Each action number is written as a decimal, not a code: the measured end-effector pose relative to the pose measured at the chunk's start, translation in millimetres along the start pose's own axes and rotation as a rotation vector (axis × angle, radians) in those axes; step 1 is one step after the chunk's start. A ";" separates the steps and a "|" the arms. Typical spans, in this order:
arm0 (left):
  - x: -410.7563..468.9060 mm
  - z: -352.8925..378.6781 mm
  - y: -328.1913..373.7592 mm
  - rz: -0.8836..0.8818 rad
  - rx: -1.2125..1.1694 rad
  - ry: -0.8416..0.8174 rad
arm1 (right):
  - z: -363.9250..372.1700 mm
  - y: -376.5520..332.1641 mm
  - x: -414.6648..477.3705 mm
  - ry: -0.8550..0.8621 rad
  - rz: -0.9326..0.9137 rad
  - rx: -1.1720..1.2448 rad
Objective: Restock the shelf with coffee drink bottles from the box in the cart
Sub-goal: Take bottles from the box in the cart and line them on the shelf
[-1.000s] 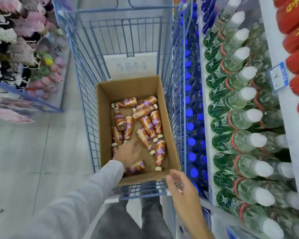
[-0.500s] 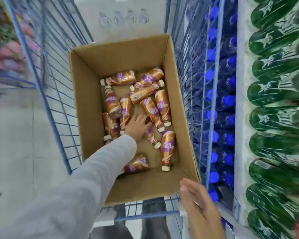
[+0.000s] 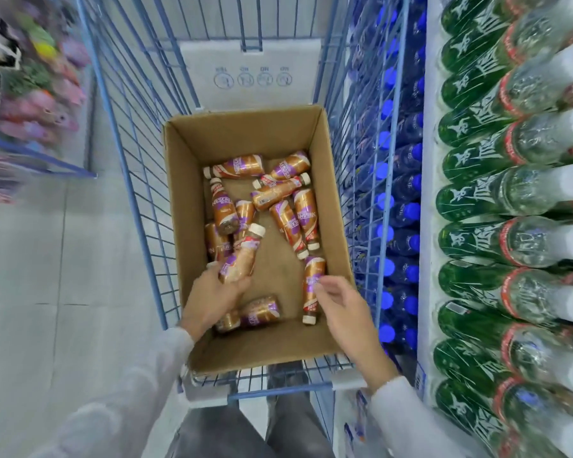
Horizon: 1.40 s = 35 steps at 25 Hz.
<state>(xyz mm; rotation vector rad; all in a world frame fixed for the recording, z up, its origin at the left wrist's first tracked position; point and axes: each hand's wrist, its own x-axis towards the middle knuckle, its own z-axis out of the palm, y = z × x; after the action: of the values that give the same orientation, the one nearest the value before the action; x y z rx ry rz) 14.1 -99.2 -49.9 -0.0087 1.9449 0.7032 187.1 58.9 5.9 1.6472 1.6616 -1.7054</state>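
Shop aisle, green bottles (image 3: 477, 196) shelved at right. Blue wire cart (image 3: 126, 180) carries cardboard box (image 3: 189, 206). Left hand (image 3: 212, 300) grips coffee bottle (image 3: 240, 259) by base, cap pointing away, over loose bottles (image 3: 291, 223). Right hand (image 3: 344, 309) empty, fingers relaxed, just over another bottle (image 3: 313, 294) near box's right wall.

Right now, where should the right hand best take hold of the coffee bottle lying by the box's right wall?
Probably round the wide middle of the bottle, from above: it lies flat, cap toward the person, and the box wall crowds its right side. The right hand is open and close by it.
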 end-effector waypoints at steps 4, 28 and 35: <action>-67.2 -25.2 -3.2 -0.128 -0.310 0.141 | 35.5 -21.0 80.9 -0.161 0.322 0.434; -96.8 -35.2 7.8 -0.220 -0.518 0.279 | 109.3 -30.5 209.2 0.120 0.256 0.000; -84.5 -28.2 -13.5 -0.218 -0.513 0.260 | 126.0 -19.5 215.8 0.192 0.282 0.297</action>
<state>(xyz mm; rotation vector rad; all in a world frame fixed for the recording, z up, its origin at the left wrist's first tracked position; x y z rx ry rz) 35.3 -148.5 22.4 -0.6449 1.9138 1.0729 34.5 71.6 -192.5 2.1245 1.2127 -1.7590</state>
